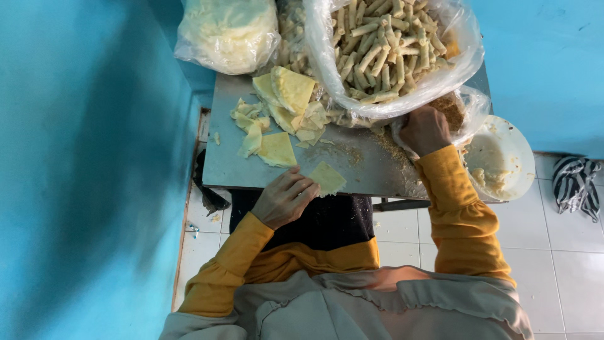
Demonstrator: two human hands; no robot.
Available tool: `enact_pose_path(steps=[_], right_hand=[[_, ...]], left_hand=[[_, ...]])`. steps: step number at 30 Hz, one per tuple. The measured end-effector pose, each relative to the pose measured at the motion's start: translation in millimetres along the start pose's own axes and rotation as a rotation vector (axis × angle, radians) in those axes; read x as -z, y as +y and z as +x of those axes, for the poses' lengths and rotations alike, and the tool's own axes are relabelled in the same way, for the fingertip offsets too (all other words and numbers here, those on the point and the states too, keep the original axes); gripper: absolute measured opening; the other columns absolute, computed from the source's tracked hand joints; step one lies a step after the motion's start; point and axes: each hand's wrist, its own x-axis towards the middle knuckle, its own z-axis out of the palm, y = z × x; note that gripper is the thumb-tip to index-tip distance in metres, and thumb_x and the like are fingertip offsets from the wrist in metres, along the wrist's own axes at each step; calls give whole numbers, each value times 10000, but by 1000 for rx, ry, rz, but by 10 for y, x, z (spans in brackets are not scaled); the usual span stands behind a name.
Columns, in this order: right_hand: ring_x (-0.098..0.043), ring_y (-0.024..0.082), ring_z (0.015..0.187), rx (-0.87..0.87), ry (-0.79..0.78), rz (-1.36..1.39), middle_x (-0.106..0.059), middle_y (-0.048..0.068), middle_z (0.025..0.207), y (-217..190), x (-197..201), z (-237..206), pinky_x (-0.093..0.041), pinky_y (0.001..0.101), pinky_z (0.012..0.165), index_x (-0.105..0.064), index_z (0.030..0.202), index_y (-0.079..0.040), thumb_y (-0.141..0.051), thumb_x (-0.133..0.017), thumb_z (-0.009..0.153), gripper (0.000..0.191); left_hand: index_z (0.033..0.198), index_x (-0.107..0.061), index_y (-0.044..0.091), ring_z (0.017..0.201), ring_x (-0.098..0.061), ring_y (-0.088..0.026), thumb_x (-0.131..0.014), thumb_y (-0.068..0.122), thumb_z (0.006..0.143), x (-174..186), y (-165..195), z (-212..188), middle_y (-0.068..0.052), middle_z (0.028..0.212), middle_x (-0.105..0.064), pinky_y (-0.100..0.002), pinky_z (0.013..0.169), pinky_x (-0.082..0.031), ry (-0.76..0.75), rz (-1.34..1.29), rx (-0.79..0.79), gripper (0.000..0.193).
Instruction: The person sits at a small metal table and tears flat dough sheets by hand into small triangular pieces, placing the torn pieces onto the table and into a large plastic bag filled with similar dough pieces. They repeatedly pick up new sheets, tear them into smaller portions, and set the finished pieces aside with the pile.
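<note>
Head view: left hand (pixel 284 196) grip pinched on pale dough sheet (pixel 327 178), right hand (pixel 425 129) grip unclear inside crumb bag (pixel 465 113).

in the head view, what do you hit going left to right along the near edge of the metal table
left hand → square wrapper → crumbs → right hand → white plate → striped cloth
</note>
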Motion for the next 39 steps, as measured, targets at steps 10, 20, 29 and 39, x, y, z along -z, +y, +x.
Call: enact_pose_path(steps=[10, 20, 29, 39], right_hand=[[-678, 130, 779, -102, -133, 979, -695, 89, 936, -488, 500, -470, -599, 250, 660, -563, 1078, -6, -25, -741, 939, 227], [-708, 290, 997, 648, 158, 446, -701, 104, 1097, -1758, 414, -777, -598, 387, 815, -627, 1088, -23, -19, -700, 804, 293], [-720, 286, 973, 168, 151, 571, -726, 122, 1070, -1730, 396, -944, -609, 385, 807, -616, 1116, -15, 34, -681, 931, 202], [-659, 357, 920, 275, 180, 409, -687, 186, 1076, -1872, 496, -886, -567, 432, 725, -517, 1167, 51, 93, -594, 921, 261]], left_hand=[[1035, -641, 76, 1032, -648, -233, -760, 99, 921, 33, -9, 27, -53, 1083, -629, -442, 1132, -518, 10, -70, 33, 167], [996, -709, 60, 1058, -655, -227, -758, 122, 930, 1, -24, -32, -46, 1086, -648, -491, 1182, -478, 4, -84, 75, 104], [1027, -735, 166, 963, -572, -156, -790, 165, 947, 11, 138, -115, 33, 942, -595, -483, 1101, -369, 54, 277, 72, 97], [1126, -730, 169, 1081, -598, -139, -745, 188, 976, -16, 269, -157, 23, 1185, -692, -378, 995, -361, 80, 348, 100, 152]])
